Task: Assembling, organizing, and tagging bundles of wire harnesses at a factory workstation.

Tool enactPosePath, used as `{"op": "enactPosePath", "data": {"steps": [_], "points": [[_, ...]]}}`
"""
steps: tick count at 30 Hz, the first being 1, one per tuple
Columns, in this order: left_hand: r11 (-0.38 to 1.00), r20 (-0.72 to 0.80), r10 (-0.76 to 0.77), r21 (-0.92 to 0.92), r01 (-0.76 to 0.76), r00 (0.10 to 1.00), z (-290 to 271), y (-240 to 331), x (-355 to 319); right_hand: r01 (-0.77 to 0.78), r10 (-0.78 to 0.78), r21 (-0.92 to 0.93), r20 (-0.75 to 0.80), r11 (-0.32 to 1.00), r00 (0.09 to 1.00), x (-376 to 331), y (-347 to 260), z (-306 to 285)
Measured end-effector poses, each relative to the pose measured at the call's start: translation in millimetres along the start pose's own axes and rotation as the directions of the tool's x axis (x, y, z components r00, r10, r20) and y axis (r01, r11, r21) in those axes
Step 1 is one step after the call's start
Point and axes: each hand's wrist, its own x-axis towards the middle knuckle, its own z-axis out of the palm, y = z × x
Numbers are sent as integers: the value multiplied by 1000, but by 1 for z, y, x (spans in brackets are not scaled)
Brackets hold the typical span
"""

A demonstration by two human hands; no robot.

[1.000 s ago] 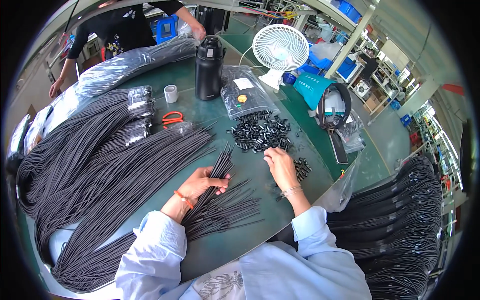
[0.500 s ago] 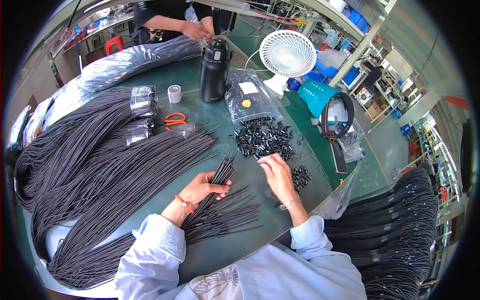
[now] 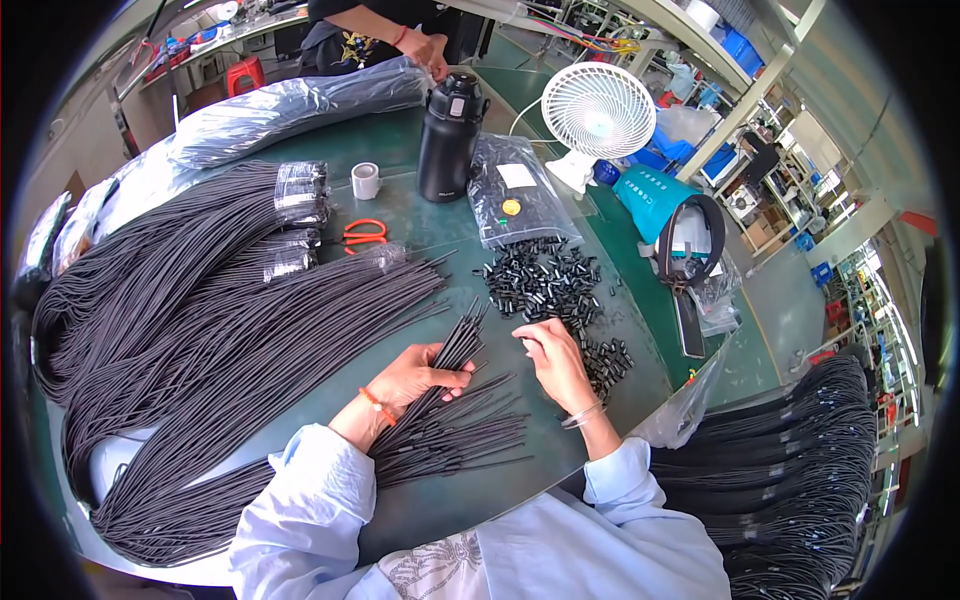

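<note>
My left hand [image 3: 425, 380] is wrapped round a bunch of thin black cords [image 3: 462, 338], whose ends stick up past the thumb. Below that hand, more loose cord ends [image 3: 480, 440] fan out over the green table. My right hand [image 3: 550, 360] is a little to the right of the held ends, thumb and forefinger pinched together. Whatever sits at its fingertips is too small to make out. Just beyond it lies a pile of short black tubular caps [image 3: 545, 285], and a smaller heap of caps [image 3: 608, 365] is beside its wrist.
Long bundles of black cord [image 3: 200, 270] cover the left side. Farther back are orange-handled scissors [image 3: 365, 235], a tape roll [image 3: 366, 181], a black bottle [image 3: 450, 140], a plastic bag [image 3: 520, 200] and a white fan [image 3: 598, 115]. Across the table stands another person [image 3: 400, 40]. More cords [image 3: 780, 470] hang at right.
My right hand has drawn back slightly from the cap pile toward the cord ends, its fingers pinched. The left keeps its grip. The whole view has shifted a little.
</note>
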Motion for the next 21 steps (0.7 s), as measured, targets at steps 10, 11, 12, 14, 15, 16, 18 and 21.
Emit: {"op": "enactPosePath", "data": {"steps": [10, 11, 12, 14, 15, 16, 18, 21], "points": [[1000, -2, 17, 7, -17, 1000, 0, 2, 0, -519, 176, 810, 489, 271, 855, 5, -37, 3], [1000, -5, 24, 17, -24, 1000, 0, 2, -2, -534, 141, 795, 517, 287, 845, 5, -42, 4], [999, -6, 32, 26, -32, 999, 1, 2, -2, -534, 144, 795, 515, 287, 845, 4, -47, 1], [998, -7, 46, 51, -46, 999, -3, -2, 0, -337, 86, 475, 474, 813, 876, 5, -58, -8], [995, -9, 61, 76, -60, 998, -5, -4, 1, -176, 50, 229, 468, 957, 882, 6, -62, -10], [992, -12, 77, 101, -76, 997, -5, -4, 1, -175, 51, 228, 466, 958, 884, 1, -71, -6], [997, -22, 36, 66, -35, 999, -4, -3, -1, 453, -456, 60, 178, 890, 872, -18, -91, 11], [999, -26, -50, -6, 50, 998, -2, -1, -2, 386, -438, 264, 177, 884, 881, -23, -100, 6]]}}
